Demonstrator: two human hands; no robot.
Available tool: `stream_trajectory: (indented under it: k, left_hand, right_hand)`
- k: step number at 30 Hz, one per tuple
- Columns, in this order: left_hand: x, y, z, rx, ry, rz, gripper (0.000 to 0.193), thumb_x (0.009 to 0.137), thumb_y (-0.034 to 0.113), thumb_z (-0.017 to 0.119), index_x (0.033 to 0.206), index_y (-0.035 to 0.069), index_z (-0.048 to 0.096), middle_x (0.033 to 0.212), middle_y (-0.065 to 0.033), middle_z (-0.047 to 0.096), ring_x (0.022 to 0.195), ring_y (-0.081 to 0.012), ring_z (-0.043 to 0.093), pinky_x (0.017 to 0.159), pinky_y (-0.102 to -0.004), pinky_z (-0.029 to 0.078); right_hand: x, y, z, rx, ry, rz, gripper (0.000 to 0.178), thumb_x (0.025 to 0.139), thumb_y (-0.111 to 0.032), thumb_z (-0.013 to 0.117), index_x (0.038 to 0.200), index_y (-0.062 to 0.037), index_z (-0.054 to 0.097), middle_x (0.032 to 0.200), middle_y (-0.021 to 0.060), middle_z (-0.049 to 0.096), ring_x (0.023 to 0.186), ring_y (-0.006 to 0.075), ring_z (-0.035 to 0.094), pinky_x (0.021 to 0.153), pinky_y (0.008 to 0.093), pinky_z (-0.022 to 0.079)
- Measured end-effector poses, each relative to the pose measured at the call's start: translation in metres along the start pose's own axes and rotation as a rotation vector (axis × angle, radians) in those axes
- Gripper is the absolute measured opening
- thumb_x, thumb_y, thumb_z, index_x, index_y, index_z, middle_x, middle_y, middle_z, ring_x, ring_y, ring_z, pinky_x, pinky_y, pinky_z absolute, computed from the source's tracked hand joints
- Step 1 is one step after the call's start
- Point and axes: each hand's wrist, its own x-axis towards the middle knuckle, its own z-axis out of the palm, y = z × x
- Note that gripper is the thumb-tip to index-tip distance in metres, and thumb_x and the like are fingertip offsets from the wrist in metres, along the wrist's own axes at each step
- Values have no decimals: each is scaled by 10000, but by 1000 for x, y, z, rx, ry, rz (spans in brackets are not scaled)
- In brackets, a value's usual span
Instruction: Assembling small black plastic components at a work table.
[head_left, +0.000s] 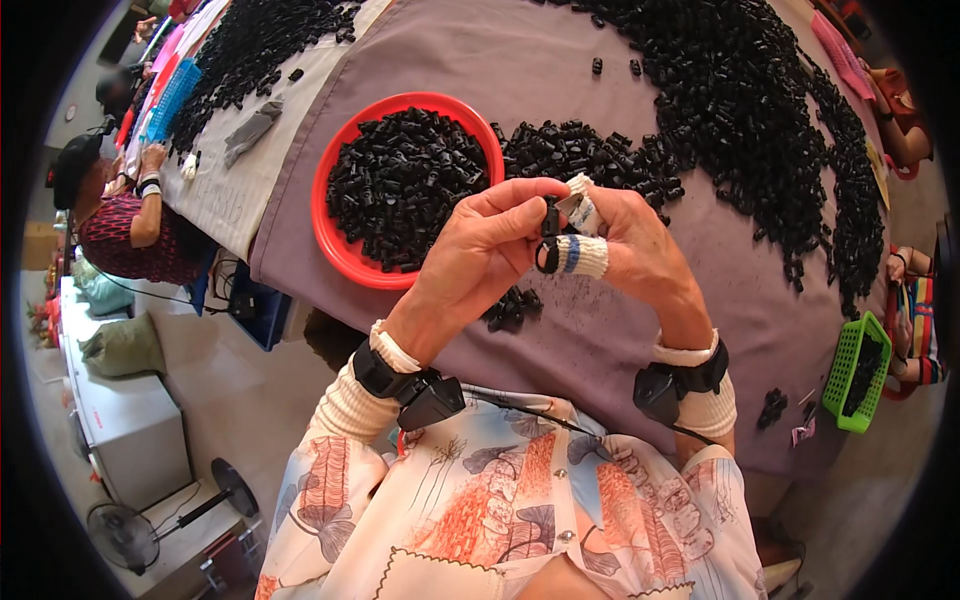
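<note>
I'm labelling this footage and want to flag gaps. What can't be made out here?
In the head view:
Black part: partly hidden by the left hand.
Grey piece by the right hand: too small to identify.
Floor of the red basin: buried under black pieces.
Striped-clothed person, right: partly cut off by the dark fisheye rim.

glossy blk plastic pcs (405,185), smooth plastic basin (320,205), matt cloth tbl cover (450,60), knit cuffs (350,408)

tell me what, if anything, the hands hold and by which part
The left hand pinches a small black piece, seemingly near its upper end, between thumb and index finger. The right hand seems to meet it; its exact hold is unclear.
</note>
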Motion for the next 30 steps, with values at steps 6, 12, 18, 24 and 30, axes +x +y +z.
stream_trajectory:
  k: [6,12,18,24,30]
  left_hand:
    - [0,-2,2,22,33,-6,227,899,100,538,1091,-16,574,983,-84,628,857,-136,611,768,-274,508]
    - [-2,-3,2,78,60,4,226,902,102,535,1088,-20,573,989,-82,623,864,-135,607,767,-277,507]
    - [-1,-6,1,42,40,-1,218,905,99,530,1080,-22,575,959,-74,623,839,-114,592,751,-257,487]
    - [-3,-9,-5,63,76,30,220,905,96,529,1084,-24,571,954,-72,624,849,-106,584,772,-253,477]
    - [-4,-7,-1,84,76,11,217,900,92,536,1076,-29,575,977,-75,621,857,-116,585,797,-269,482]
  right_hand:
    - [-1,6,2,64,-6,-16,388,677,-317,735,758,20,562,602,70,518,541,140,476,509,298,395]
    - [-3,1,2,21,-39,-7,355,689,-287,716,765,24,562,606,69,521,542,144,482,513,306,401]
    - [-9,5,7,118,56,10,287,689,-221,711,784,10,570,615,64,531,558,116,479,517,289,401]
    - [-8,5,6,47,84,42,281,670,-199,722,775,11,567,620,68,534,559,113,473,515,286,399]
    - [-6,5,6,8,12,31,311,675,-232,718,776,20,566,619,84,539,558,142,492,524,301,405]
